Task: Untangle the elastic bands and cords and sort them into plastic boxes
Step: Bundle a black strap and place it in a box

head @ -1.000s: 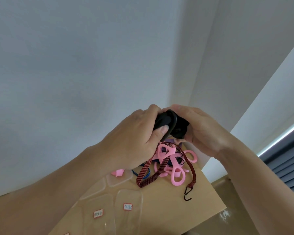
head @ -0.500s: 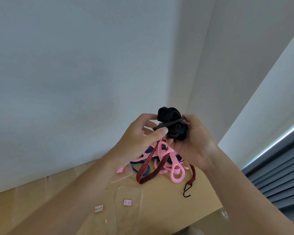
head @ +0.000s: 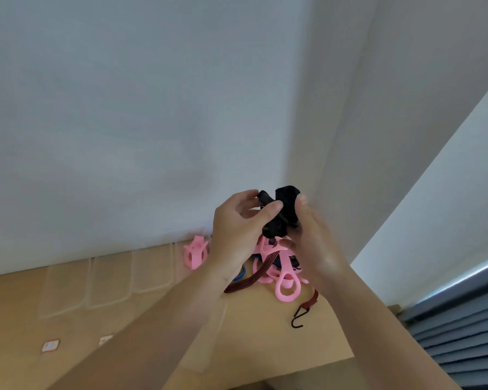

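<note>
Now both hands are holding one black bundle of elastic band in the air, between them, above the table. The left hand is pinching a rolled end of it at the upper left: the thumb is pressing on the front and the curled fingers are closing on it from behind. The right hand is gripping the thicker part from the right side, with the thumb standing against it and the fingers curling under it. The bundle is standing nearly upright, a little tilted, and it is touching both hands, so neither hand is nearer.

Directly under the hands the tangled pile is lying on the table: pink bands, a red-black cord with a hook, and a blue band. I cannot tell if the black bundle is hanging free of the pile.

The plastic boxes are lying lower and to the left, along the wall; one pink band is sitting near the rightmost one. I think the left hand is nearer to them, so the bundle, once opened, is probably going leftward and down.
</note>
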Motion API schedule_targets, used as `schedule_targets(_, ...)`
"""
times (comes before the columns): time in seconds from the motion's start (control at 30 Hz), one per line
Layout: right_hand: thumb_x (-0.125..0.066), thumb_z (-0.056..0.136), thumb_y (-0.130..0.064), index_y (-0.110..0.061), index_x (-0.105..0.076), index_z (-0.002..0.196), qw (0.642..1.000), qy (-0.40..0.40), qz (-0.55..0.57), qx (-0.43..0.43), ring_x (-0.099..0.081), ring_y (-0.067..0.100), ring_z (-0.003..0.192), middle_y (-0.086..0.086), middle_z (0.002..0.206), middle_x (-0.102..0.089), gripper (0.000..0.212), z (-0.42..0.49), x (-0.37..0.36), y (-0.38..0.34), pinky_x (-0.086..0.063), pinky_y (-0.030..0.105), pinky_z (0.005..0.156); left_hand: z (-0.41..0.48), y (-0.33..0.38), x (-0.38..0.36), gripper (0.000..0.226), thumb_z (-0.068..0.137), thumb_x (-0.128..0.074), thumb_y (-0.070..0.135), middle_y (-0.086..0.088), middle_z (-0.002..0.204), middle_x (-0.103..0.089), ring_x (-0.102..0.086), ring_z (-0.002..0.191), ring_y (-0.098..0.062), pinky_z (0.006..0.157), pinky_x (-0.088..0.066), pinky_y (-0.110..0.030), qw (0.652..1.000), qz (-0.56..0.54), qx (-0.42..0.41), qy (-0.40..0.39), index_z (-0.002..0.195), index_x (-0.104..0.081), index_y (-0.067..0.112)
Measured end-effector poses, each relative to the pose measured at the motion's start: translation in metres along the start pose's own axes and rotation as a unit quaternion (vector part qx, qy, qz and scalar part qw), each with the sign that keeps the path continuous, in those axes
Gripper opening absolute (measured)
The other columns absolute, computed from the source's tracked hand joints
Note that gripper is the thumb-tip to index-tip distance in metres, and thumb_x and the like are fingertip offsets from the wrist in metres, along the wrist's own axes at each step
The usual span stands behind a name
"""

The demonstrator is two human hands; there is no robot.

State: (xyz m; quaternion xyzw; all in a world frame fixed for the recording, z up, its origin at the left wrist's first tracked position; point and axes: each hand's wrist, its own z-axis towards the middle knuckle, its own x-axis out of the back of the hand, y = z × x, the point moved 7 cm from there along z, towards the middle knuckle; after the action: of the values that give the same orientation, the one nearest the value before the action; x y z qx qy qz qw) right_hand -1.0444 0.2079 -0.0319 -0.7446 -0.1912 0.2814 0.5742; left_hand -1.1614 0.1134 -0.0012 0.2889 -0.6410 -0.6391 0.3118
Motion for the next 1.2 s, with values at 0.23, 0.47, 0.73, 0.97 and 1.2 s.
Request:
schedule_targets(0.23,-0.047,0.107,-0.043,-0.018,-0.064,0.125,0.995,-0.068,0.064,-0.037,-0.072,0.022,0.109,0.005,0.115,-0.076,0.035,-0.008,0.000,0.023,-0.057,0.041,0.093,-0.028,-0.021,-0.017,0.047,0.086,-0.079,0.027,0.012,0.113,-0.072,-0.068,0.109,-0.008,0.096,-0.056,-0.038,0.988,0.145,-0.030,-0.050,0.128,-0.061,0.039)
schedule_targets(0.47,-0.047,0.108,-0.032,-0.018,-0.070,0.112,0.995,-0.097,0.022,-0.031,-0.073,0.017,0.084,0.005,0.098,-0.078,0.028,-0.008,0.014,0.030,-0.056,0.025,0.063,-0.034,-0.015,-0.029,0.048,0.090,-0.067,0.015,0.001,0.098,-0.069,-0.064,0.089,-0.013,0.074,-0.052,-0.029,0.956,0.272,-0.070,-0.082,0.130,-0.055,0.038)
schedule_targets(0.73,-0.045,0.109,-0.032,-0.015,-0.068,0.120,0.991,-0.120,0.011,-0.055,-0.073,0.026,0.104,0.006,0.110,-0.077,0.031,-0.019,0.005,0.033,-0.056,0.043,0.089,-0.042,-0.003,-0.018,0.062,0.100,-0.057,0.024,0.000,0.099,-0.051,-0.052,0.094,-0.017,0.081,-0.042,-0.024,0.889,0.437,-0.063,-0.119,0.154,-0.031,0.041)
schedule_targets(0.97,-0.050,0.106,-0.036,-0.021,-0.068,0.117,0.993,-0.115,-0.005,-0.031,-0.074,0.022,0.085,0.006,0.109,-0.076,0.025,-0.024,0.000,0.032,-0.052,0.029,0.069,-0.052,-0.027,0.012,0.073,0.078,-0.066,0.053,0.010,0.116,-0.066,-0.068,0.099,-0.011,0.090,-0.057,-0.036,0.956,0.285,0.003,-0.068,0.144,-0.044,0.031)
schedule_targets(1.2,-0.051,0.105,-0.042,-0.015,-0.077,0.093,1.000,0.020,0.006,0.021,-0.065,0.051,0.096,0.027,0.100,-0.070,0.040,-0.021,-0.013,0.032,-0.052,0.065,0.091,-0.051,-0.039,0.037,0.054,0.074,-0.075,0.044,0.005,0.112,-0.071,-0.073,0.088,-0.026,0.086,-0.061,-0.052,0.986,0.161,0.023,-0.027,0.124,-0.056,0.035)
